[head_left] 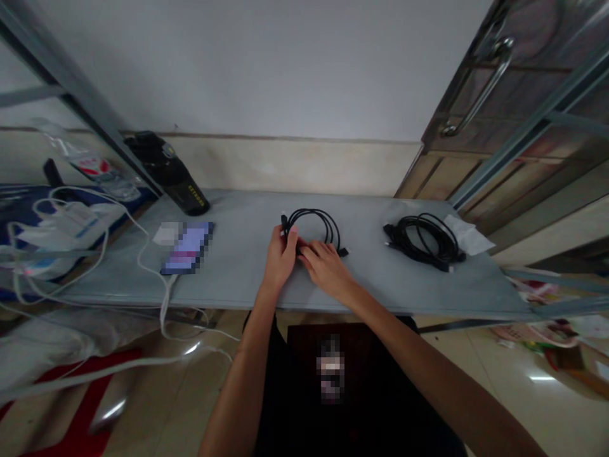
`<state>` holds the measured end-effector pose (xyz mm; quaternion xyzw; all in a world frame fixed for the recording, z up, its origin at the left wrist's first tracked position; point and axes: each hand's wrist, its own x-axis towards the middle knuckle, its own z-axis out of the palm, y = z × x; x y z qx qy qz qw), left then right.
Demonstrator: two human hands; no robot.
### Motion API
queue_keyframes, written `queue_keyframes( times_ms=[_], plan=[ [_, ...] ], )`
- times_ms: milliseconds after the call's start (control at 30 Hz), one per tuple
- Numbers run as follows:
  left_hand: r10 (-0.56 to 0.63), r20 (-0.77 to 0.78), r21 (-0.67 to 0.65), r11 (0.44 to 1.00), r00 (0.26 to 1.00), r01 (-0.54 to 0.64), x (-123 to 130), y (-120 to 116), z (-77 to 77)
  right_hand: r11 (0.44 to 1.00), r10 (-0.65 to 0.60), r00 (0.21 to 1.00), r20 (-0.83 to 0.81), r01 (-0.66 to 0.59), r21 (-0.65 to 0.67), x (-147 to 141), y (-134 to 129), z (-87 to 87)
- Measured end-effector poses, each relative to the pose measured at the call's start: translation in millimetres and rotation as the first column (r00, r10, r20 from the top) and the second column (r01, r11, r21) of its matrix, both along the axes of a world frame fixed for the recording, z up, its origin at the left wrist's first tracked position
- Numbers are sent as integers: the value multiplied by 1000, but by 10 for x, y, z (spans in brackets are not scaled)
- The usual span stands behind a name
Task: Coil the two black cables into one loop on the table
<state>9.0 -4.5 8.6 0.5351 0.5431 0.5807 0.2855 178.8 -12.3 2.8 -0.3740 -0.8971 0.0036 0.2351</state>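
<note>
A coil of thin black cable (pixel 316 227) lies in the middle of the grey shelf board (pixel 247 279). My left hand (pixel 280 257) grips the cable near a plug end at the top left of the coil. My right hand (pixel 326 266) lies just to its right, fingers closed over the lower loops, hiding part of the coil. To the right, a second bundle of black cable (pixel 423 241) lies untouched, next to a white paper sheet (pixel 469 235).
Left of my hands lie a phone with a blurred screen (pixel 188 247) and a white charging cable (pixel 145 260). A black bag (pixel 166 171) and plastic bottle (pixel 104 178) stand behind. Metal shelf uprights flank the board, with a wall behind and a door handle (pixel 485 82) upper right.
</note>
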Motion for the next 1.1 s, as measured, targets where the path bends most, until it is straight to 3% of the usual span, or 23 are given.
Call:
queue_keyframes(
  times_ms=[167,267,400,533,833,967,1100],
  plan=[
    [-30,-132,-11,1000,991,29,-7,4,-6,1000,-21,999,27,22,-20,-11,19,15],
    [-50,-110,-47,998,993,45,-6,17,-16,999,-29,999,43,30,-35,-15,17,24],
    [11,-34,-28,1000,999,-12,-24,48,-48,998,-13,1000,20,14,-56,-5,-4,45],
    [86,-59,26,996,995,-85,-69,57,-57,999,24,999,-34,-26,-41,13,-32,48],
    [127,-62,50,991,990,-124,-88,67,-47,998,49,999,-13,-50,-29,44,-15,38],
    [116,-28,51,992,993,-114,-100,99,-108,1000,7,1000,30,-6,-29,242,41,76],
    [81,-37,81,994,996,-77,-118,113,-158,998,-57,998,-20,57,4,679,95,81]
  ],
)
